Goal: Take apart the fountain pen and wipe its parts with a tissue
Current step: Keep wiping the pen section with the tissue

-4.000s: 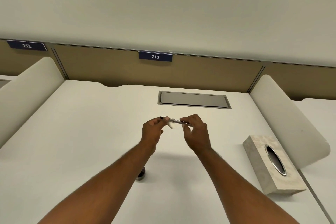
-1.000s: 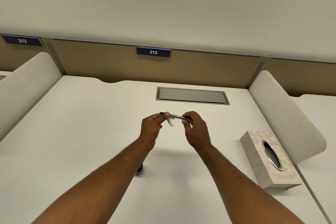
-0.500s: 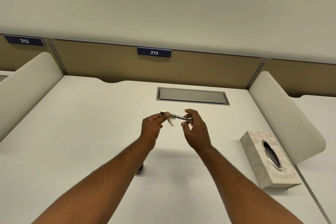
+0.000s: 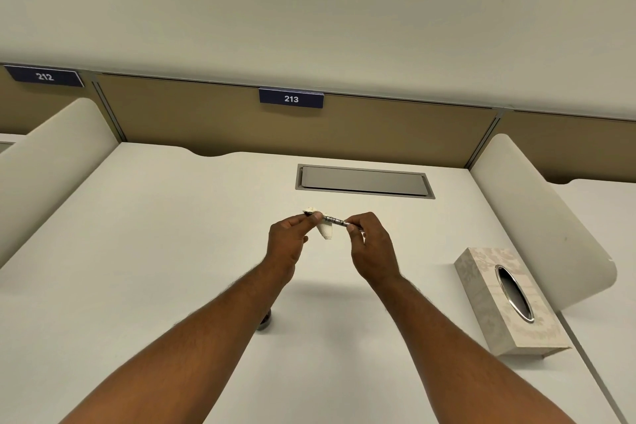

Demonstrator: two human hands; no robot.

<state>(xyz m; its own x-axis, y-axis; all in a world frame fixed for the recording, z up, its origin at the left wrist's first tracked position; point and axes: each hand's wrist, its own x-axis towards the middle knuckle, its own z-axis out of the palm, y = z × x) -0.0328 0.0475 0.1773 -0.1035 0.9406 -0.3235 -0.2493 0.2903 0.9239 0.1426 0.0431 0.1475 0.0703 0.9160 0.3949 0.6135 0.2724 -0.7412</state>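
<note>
A thin metal pen part (image 4: 335, 220) is held level above the white desk between both hands. My left hand (image 4: 289, 244) pinches a small folded white tissue (image 4: 326, 230) around the part's left end, where a dark tip pokes out. My right hand (image 4: 371, 244) grips the part's right end with thumb and fingertips. A small dark round pen piece (image 4: 265, 322) lies on the desk under my left forearm, mostly hidden.
A patterned tissue box (image 4: 506, 303) with an oval opening stands at the right. A grey metal cable hatch (image 4: 364, 181) is set in the desk behind my hands. Curved white dividers (image 4: 537, 213) flank the desk; a brown panel with sign 213 (image 4: 291, 98) runs behind.
My right hand's fingers, spread half a second ago, have closed back on the part's right end. The tissue stays at the left end. The view has shifted slightly.
</note>
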